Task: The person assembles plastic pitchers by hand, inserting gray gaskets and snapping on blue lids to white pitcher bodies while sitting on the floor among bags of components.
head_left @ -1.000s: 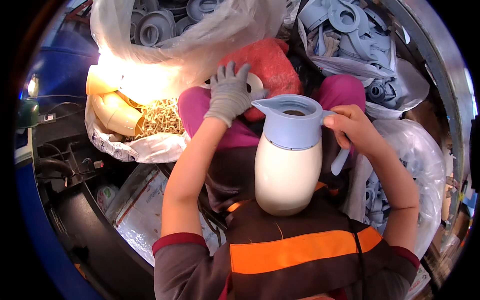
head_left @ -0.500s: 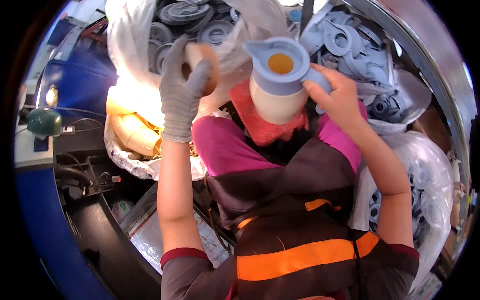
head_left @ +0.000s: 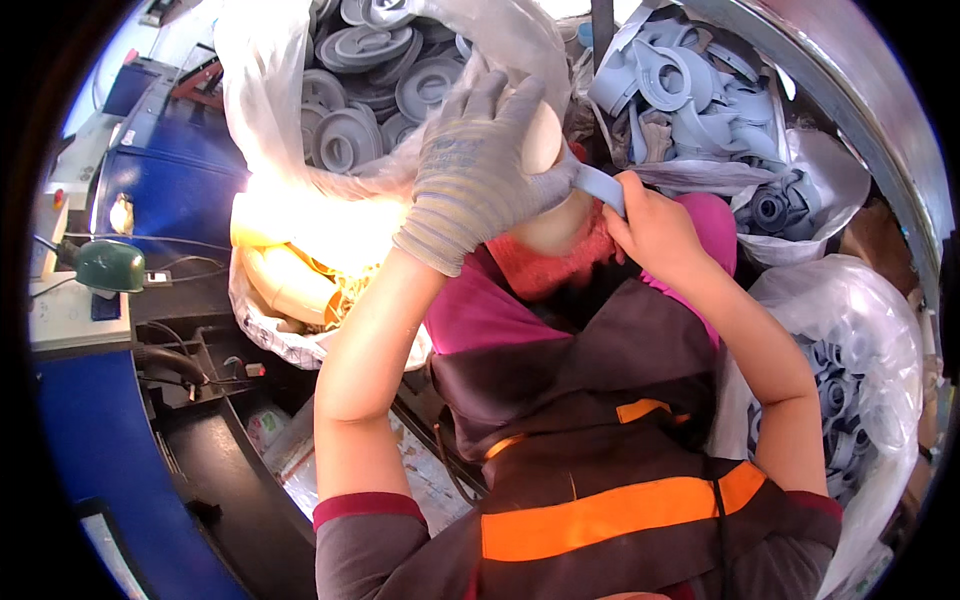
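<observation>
My left hand (head_left: 480,160), in a grey knitted glove, is closed round a rounded cream-and-brown piece (head_left: 542,138) of a kind I cannot make out. It is over the top of a jug (head_left: 556,232), covering the collar and spout. The jug has a cream body and a blue-grey handle (head_left: 602,190). My bare right hand (head_left: 655,228) grips that handle from the right. Below the jug, between my knees, is a worn red support (head_left: 540,278). Whether the cream-and-brown piece touches the jug's rim is hidden.
A plastic bag of round grey lids (head_left: 345,140) stands at far left. Brightly lit cream jug bodies (head_left: 290,285) lie in a sack nearer. Blue-grey collars (head_left: 690,90) fill a bag at far right. Another bag of grey parts (head_left: 840,400) stands beside my right arm. A blue machine (head_left: 90,430) is at left.
My left hand has swung right with the cream-and-brown piece, from beside the jug to over its top. My right hand has kept its grip on the handle.
</observation>
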`<state>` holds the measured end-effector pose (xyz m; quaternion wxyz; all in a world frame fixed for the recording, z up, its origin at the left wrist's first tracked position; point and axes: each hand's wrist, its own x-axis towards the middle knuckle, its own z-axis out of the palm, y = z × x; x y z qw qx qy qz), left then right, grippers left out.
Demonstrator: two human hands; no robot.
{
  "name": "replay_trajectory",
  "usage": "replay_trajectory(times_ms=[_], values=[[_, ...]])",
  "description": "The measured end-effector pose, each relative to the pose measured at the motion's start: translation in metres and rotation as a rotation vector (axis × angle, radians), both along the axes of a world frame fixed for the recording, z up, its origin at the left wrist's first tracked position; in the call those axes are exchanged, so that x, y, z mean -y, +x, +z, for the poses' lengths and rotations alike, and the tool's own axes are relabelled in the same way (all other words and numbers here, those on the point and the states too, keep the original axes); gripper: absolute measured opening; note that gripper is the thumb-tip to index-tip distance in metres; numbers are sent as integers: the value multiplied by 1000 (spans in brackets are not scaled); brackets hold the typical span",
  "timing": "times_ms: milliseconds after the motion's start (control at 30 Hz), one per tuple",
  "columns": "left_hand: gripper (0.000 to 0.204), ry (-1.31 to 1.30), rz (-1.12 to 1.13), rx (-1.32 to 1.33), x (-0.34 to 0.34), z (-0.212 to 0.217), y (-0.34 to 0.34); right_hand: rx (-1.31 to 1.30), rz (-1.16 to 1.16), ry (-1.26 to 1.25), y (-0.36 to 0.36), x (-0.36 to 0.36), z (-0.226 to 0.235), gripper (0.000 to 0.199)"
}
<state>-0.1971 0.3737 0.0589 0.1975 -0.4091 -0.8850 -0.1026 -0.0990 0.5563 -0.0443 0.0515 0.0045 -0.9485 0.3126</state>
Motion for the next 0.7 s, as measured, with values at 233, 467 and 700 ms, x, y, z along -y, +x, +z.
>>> replay_trajectory(times_ms=[233, 467, 700], values=[[54, -159, -64, -160, 9, 103, -12, -92, -9, 87, 0, 2, -5, 31], [57, 150, -25, -75, -4, -2, 2, -102, 4, 99, 6, 13, -2, 30], [57, 184, -23, 72, 1, -11, -9, -37, -11, 77, 3, 4, 3, 32]])
